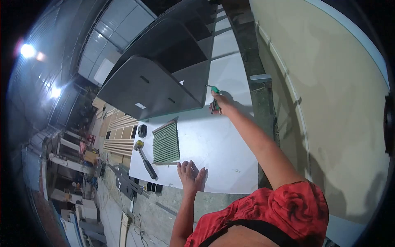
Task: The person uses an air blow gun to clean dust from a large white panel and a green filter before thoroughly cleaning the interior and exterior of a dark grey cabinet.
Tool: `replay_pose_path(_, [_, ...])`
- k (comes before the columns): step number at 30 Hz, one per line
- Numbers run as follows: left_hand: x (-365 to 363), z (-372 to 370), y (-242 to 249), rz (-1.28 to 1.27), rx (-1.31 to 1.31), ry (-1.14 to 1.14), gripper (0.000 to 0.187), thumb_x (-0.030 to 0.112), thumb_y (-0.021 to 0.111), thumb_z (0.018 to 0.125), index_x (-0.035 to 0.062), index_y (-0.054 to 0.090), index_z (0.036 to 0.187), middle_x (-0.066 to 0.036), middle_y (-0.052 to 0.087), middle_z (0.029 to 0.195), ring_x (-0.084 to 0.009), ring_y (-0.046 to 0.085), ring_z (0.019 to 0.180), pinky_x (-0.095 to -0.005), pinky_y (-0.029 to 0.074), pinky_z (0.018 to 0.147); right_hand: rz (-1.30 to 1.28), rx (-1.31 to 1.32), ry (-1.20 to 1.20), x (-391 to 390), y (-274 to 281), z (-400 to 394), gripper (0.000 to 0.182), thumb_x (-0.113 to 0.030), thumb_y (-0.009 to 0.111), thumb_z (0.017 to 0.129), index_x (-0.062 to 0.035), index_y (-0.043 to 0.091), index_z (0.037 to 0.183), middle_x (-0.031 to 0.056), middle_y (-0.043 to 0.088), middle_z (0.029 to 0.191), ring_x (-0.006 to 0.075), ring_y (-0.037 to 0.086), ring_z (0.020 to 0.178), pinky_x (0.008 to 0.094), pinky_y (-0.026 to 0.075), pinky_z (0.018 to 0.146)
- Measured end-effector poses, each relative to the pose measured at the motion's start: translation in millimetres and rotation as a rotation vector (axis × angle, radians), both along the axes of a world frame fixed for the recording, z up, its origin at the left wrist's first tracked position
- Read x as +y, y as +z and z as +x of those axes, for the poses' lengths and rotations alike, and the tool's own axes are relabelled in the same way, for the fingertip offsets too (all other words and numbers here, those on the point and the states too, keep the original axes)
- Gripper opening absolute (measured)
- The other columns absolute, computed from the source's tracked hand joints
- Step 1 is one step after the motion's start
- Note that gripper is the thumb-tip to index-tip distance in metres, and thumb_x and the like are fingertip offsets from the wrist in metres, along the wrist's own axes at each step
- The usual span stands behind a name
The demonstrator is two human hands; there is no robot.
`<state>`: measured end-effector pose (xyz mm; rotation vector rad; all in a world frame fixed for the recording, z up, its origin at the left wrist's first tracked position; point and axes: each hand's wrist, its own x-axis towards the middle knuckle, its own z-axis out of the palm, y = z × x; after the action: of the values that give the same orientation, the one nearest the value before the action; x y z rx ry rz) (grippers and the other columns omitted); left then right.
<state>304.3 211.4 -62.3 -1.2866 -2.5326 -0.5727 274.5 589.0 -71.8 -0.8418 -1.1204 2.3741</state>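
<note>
My right hand (218,104) is wrapped round what looks like a green air blow gun (214,89). Its thin nozzle points at the lower edge of a dark grey shelving unit (156,88), which lies on the white table (214,144). Fingers apart, my left hand (191,175) rests near the table's front edge and holds nothing. Just beyond its fingertips lies a green ribbed, pleated panel (166,142) with brownish end strips. To the left of that panel is a mallet (145,159) with a yellowish head and a dark handle.
A small black block, perhaps a battery pack (142,131), sits at the table's left side. Stacked wooden frames (119,136) stand on the floor beyond. Dark strips (125,181) lie below the table's left corner. A beige wall (329,82) runs along the right.
</note>
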Motion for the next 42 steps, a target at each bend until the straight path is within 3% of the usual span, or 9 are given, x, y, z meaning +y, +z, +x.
replay_pose_path(6, [1.9, 5.8, 8.5, -0.009, -0.059, 0.068, 0.066, 0.045, 0.072, 0.075, 0.001, 0.054, 0.12, -0.024, 0.047, 0.127, -0.0476, 0.032, 0.127, -0.0554, 0.026, 0.106, -0.052, -0.048, 0.027, 3.8, -1.5, 0.7, 0.056, -0.061, 0.055, 0.085, -0.0093, 0.051, 0.107, 0.0108, 0.066, 0.081, 0.0245, 0.068, 0.068, 0.0436, 0.055, 0.057])
replay_pose_path(8, [0.0, 2.1, 4.0, -0.021, -0.081, 0.044, 0.068, 0.048, 0.071, 0.075, 0.0032, 0.053, 0.123, -0.023, 0.047, 0.128, -0.0472, 0.03, 0.129, -0.0546, 0.026, 0.107, 0.026, 0.024, -0.092, -2.3, -5.9, 1.1, 0.058, -0.061, 0.054, 0.085, -0.009, 0.051, 0.11, 0.0111, 0.066, 0.082, 0.0249, 0.069, 0.07, 0.0434, 0.056, 0.058])
replay_pose_path(13, [-0.5, 4.1, 4.1, -0.045, -0.121, 0.096, 0.072, 0.054, 0.069, 0.075, 0.0067, 0.052, 0.127, -0.02, 0.043, 0.133, -0.0451, 0.026, 0.134, -0.0618, 0.017, 0.108, 0.031, -0.019, -0.069, -3.1, 4.4, 7.3, 0.057, -0.061, 0.053, 0.087, -0.0107, 0.05, 0.113, 0.0111, 0.066, 0.082, 0.0252, 0.069, 0.071, 0.0427, 0.057, 0.059])
replay_pose_path(18, [0.0, 6.5, 8.6, -0.036, -0.13, 0.104, 0.072, 0.054, 0.069, 0.075, 0.0062, 0.052, 0.126, -0.019, 0.044, 0.131, -0.0453, 0.027, 0.133, -0.0617, 0.018, 0.107, 0.018, -0.033, -0.095, -3.3, 5.8, 4.9, 0.057, -0.06, 0.051, 0.088, -0.0094, 0.049, 0.115, 0.0112, 0.065, 0.082, 0.0265, 0.069, 0.072, 0.0423, 0.057, 0.058])
replay_pose_path(30, [1.1, 7.8, 11.1, -0.072, -0.131, 0.107, 0.073, 0.053, 0.069, 0.075, 0.0055, 0.049, 0.127, -0.019, 0.042, 0.132, -0.0411, 0.03, 0.132, -0.0601, 0.017, 0.108, 0.07, -0.009, -0.121, -5.9, 1.2, 8.2, 0.06, -0.065, 0.051, 0.086, -0.008, 0.049, 0.107, 0.0115, 0.064, 0.082, 0.0265, 0.068, 0.072, 0.0419, 0.057, 0.058])
replay_pose_path(34, [-0.9, 7.4, 11.8, -0.068, -0.129, 0.106, 0.072, 0.052, 0.069, 0.075, 0.0073, 0.049, 0.128, -0.019, 0.042, 0.132, -0.0384, 0.03, 0.132, -0.0604, 0.017, 0.108, 0.124, 0.023, -0.061, -13.7, 17.6, 23.2, 0.061, -0.065, 0.049, 0.086, -0.0072, 0.049, 0.106, 0.0117, 0.064, 0.08, 0.026, 0.068, 0.072, 0.0413, 0.056, 0.056])
replay_pose_path(36, [-2.2, 6.2, 12.2, -0.05, -0.143, 0.093, 0.07, 0.051, 0.068, 0.076, 0.007, 0.049, 0.127, -0.019, 0.042, 0.132, -0.0376, 0.03, 0.133, -0.0608, 0.017, 0.108, 0.07, -0.104, 0.056, -18.3, 26.9, 36.0, 0.062, -0.065, 0.05, 0.086, -0.0064, 0.05, 0.107, 0.0126, 0.063, 0.077, 0.0268, 0.068, 0.073, 0.0414, 0.056, 0.056])
replay_pose_path(39, [-5.3, 6.7, 12.9, -0.035, -0.189, 0.052, 0.073, 0.058, 0.061, 0.08, 0.0034, 0.05, 0.127, -0.021, 0.039, 0.135, -0.0424, 0.027, 0.134, -0.0618, 0.016, 0.108, 0.01, -0.047, 0.227, -30.9, 24.4, 60.9, 0.064, -0.063, 0.052, 0.086, -0.0068, 0.049, 0.115, 0.013, 0.063, 0.081, 0.027, 0.066, 0.063, 0.0418, 0.053, 0.049])
replay_pose_path(42, [-6.3, 6.2, 8.4, 0.007, -0.173, 0.029, 0.071, 0.057, 0.059, 0.082, 0.0031, 0.05, 0.128, -0.022, 0.039, 0.135, -0.0452, 0.025, 0.134, -0.0621, 0.015, 0.108, 0.062, -0.142, 0.173, -64.5, 36.8, 85.6, 0.064, -0.063, 0.052, 0.086, -0.0062, 0.049, 0.116, 0.0136, 0.063, 0.081, 0.0261, 0.067, 0.065, 0.0394, 0.054, 0.049])
